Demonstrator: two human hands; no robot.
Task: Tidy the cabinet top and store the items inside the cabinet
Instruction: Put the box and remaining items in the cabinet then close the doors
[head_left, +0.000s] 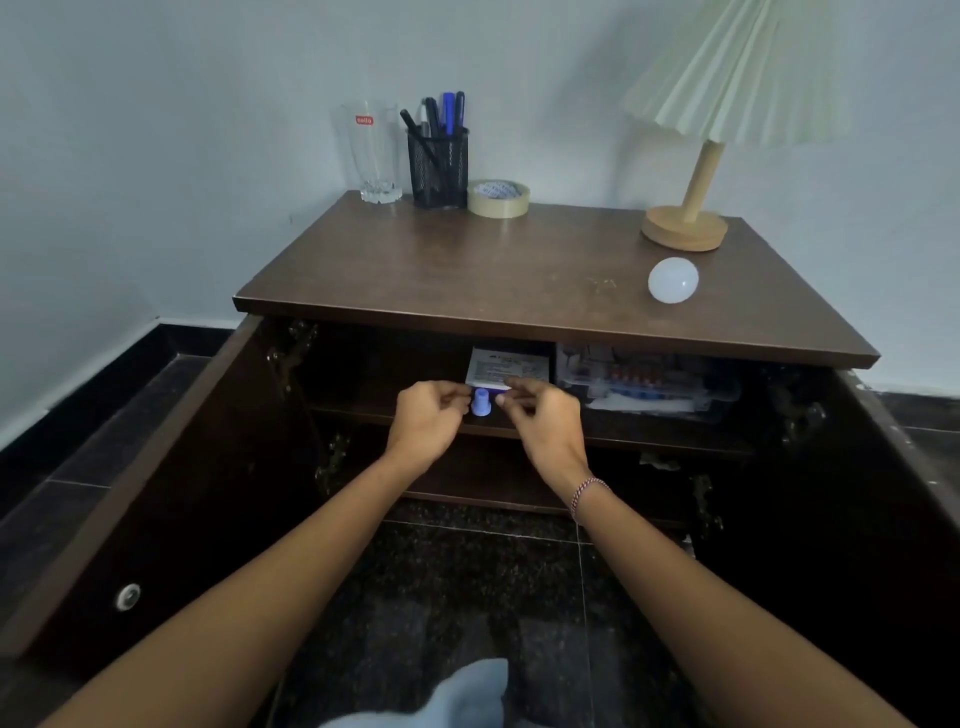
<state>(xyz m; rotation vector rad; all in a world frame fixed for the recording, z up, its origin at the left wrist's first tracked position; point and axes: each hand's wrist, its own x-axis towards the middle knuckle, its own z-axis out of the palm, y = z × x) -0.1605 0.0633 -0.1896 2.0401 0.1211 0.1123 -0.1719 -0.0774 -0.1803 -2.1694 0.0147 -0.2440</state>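
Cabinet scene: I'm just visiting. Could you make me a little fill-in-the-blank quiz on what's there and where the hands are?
1. The light bulb lies on the cabinet top near the base of the ____.
2. The mesh pen holder stands between the glass and a roll of ____.
3. The left hand and right hand flank a small cap-shaped piece coloured ____.
4. Both cabinet doors stand ____.

Missing words: lamp; tape; blue; open.
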